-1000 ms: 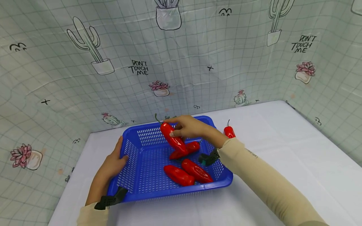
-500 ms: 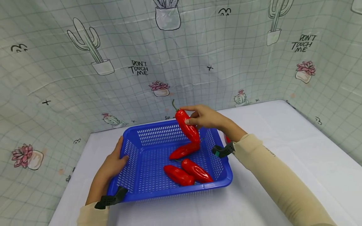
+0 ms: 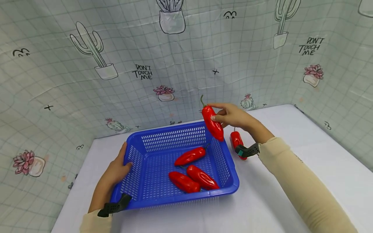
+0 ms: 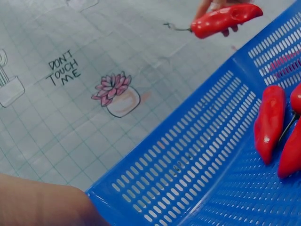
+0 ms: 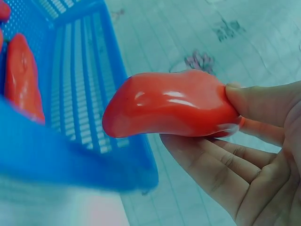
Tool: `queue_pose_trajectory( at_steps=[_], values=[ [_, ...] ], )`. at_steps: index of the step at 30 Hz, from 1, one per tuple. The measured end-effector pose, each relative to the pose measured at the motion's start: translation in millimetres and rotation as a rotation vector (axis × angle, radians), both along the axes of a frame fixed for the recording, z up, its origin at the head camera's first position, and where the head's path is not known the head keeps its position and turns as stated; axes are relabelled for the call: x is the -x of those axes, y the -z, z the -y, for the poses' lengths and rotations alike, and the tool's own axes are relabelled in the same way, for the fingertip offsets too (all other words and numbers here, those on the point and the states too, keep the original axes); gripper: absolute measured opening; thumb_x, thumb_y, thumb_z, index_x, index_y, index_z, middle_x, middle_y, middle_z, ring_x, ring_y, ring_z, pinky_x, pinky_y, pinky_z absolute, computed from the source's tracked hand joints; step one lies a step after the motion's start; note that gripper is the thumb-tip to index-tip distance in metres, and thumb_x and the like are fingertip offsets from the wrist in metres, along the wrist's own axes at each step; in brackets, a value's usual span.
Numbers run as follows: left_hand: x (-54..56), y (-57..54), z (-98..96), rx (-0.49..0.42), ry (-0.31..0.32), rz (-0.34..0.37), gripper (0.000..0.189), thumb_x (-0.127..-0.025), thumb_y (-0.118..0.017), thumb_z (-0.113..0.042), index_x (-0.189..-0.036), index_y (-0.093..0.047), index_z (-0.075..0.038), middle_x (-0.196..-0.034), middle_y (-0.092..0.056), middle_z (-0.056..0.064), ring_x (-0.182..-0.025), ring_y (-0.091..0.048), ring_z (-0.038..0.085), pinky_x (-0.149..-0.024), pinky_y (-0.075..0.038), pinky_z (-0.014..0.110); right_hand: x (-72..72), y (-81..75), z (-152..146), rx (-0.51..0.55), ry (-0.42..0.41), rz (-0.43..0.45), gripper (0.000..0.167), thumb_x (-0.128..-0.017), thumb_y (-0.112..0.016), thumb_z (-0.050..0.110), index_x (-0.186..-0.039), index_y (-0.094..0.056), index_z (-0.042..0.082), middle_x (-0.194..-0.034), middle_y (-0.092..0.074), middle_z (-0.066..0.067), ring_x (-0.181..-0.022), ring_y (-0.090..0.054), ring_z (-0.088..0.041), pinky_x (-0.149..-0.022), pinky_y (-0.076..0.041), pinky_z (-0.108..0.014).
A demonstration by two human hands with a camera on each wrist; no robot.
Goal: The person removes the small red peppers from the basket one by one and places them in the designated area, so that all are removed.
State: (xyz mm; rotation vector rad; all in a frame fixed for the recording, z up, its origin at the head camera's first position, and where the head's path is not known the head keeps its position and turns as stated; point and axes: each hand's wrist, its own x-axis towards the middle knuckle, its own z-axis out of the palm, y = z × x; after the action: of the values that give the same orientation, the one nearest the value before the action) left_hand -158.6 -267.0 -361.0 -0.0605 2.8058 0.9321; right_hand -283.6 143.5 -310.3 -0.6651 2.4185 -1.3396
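My right hand [image 3: 233, 116] pinches a red chili pepper [image 3: 212, 123] between thumb and fingers, its green stem pointing up and left. The pepper hangs over the far right corner of the blue plastic basket [image 3: 172, 198]. In the right wrist view the thumb lies on one side of the pepper [image 5: 169, 101] and the fingers on the other. My left hand [image 3: 116, 170] grips the basket's left rim, thumb over the inner side. Inside the basket lie three red peppers: one near the middle [image 3: 190, 156] and two side by side closer to the front [image 3: 184, 182].
Another red pepper [image 3: 236, 139] lies on the white table [image 3: 279, 142] just right of the basket, partly behind the right wrist's camera mount [image 3: 247, 150]. A cloth backdrop [image 3: 186, 64] with cactus drawings rises behind the table.
My right hand has carried its pepper up and right, from over the basket's middle to its right rim. The pepper outside now shows more fully. The left hand stays put.
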Motion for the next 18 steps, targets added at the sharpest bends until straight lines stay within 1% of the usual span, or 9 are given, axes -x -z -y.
queue_pose_trajectory(
  at_steps=[5,8,12,15,18],
  values=[
    [-0.1,0.1,1.6,0.005,0.006,-0.002,0.08,-0.097,-0.046,-0.007,-0.156,0.008,-0.003,-0.149,-0.021,0.044,-0.126,-0.038,0.064,-0.095,-0.039,0.069,2.2,6.0,-20.4,0.0,0.049,0.002,0.063,-0.098,-0.057,0.019,-0.155,-0.031,0.012,-0.122,-0.064,-0.027,-0.094,-0.071,-0.028,-0.077,-0.059,-0.041],
    [-1.0,-0.1,1.2,0.007,0.008,-0.006,0.08,-0.096,-0.046,-0.006,-0.156,0.007,-0.002,-0.148,-0.022,0.044,-0.126,-0.039,0.064,-0.096,-0.038,0.069,3.1,12.4,-31.9,0.011,0.077,0.011,0.064,-0.098,-0.058,0.019,-0.155,-0.029,0.011,-0.123,-0.063,-0.028,-0.094,-0.07,-0.027,-0.08,-0.059,-0.042],
    [-1.0,0.5,1.0,0.007,0.009,-0.006,0.079,-0.096,-0.046,-0.006,-0.156,0.006,-0.002,-0.147,-0.023,0.045,-0.122,-0.043,0.064,-0.092,-0.041,0.068,4.4,21.3,-45.4,0.008,0.14,0.021,0.065,-0.099,-0.057,0.019,-0.156,-0.027,0.011,-0.124,-0.061,-0.029,-0.095,-0.069,-0.026,-0.082,-0.058,-0.042],
    [-0.8,0.6,0.8,0.006,0.007,-0.008,0.079,-0.096,-0.046,-0.006,-0.156,0.006,-0.002,-0.146,-0.025,0.045,-0.118,-0.047,0.063,-0.089,-0.044,0.066,4.8,28.2,-54.4,-0.009,0.195,0.032,0.064,-0.099,-0.056,0.019,-0.156,-0.026,0.012,-0.127,-0.058,-0.03,-0.095,-0.067,-0.025,-0.081,-0.058,-0.04],
    [-0.8,-0.1,0.6,0.003,0.004,-0.01,0.08,-0.096,-0.046,-0.005,-0.156,0.006,-0.002,-0.145,-0.026,0.046,-0.116,-0.049,0.062,-0.088,-0.045,0.065,4.8,34.6,-64.1,-0.019,0.233,0.049,0.064,-0.1,-0.055,0.02,-0.157,-0.025,0.012,-0.128,-0.056,-0.03,-0.094,-0.065,-0.023,-0.08,-0.059,-0.037]
  ],
)
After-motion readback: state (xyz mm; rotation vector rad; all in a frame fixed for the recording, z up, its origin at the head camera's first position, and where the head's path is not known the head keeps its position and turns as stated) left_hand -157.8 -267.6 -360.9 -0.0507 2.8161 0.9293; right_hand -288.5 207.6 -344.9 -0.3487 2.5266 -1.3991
